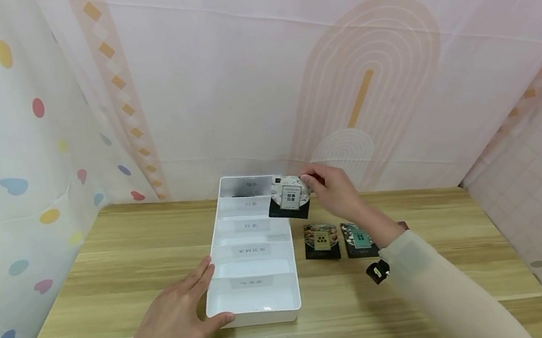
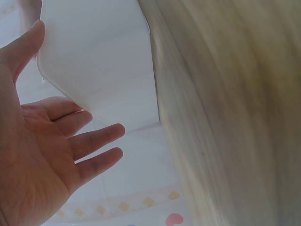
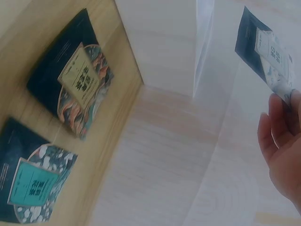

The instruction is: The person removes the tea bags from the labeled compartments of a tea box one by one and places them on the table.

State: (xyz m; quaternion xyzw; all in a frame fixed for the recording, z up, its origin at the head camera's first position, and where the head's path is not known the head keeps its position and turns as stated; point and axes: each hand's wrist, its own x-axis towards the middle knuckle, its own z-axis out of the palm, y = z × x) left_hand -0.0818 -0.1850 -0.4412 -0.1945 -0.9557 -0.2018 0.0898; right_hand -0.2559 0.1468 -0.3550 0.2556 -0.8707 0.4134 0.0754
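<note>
My right hand (image 1: 333,192) pinches a black-and-white tea packet (image 1: 288,197) by its upper right corner. The packet hangs over the right side of a white divided box (image 1: 256,317), near its back compartments, label facing me. In the right wrist view the same packet (image 3: 263,52) tilts from the fingertips. My left hand (image 1: 179,314) rests at the box's front left corner, thumb on the front rim and fingers along the left side. The left wrist view shows those fingers (image 2: 96,141) spread and nearly straight beside the box wall (image 2: 99,56). Labels mark the box's several compartments.
Right of the box lie a tea packet with a yellow label (image 1: 321,241) and one with a teal label (image 1: 360,239). A small black piece (image 1: 377,271) lies nearer me, and a reddish item (image 1: 403,225) shows behind my right forearm. Patterned curtains (image 1: 216,83) stand behind the wooden table (image 1: 123,273).
</note>
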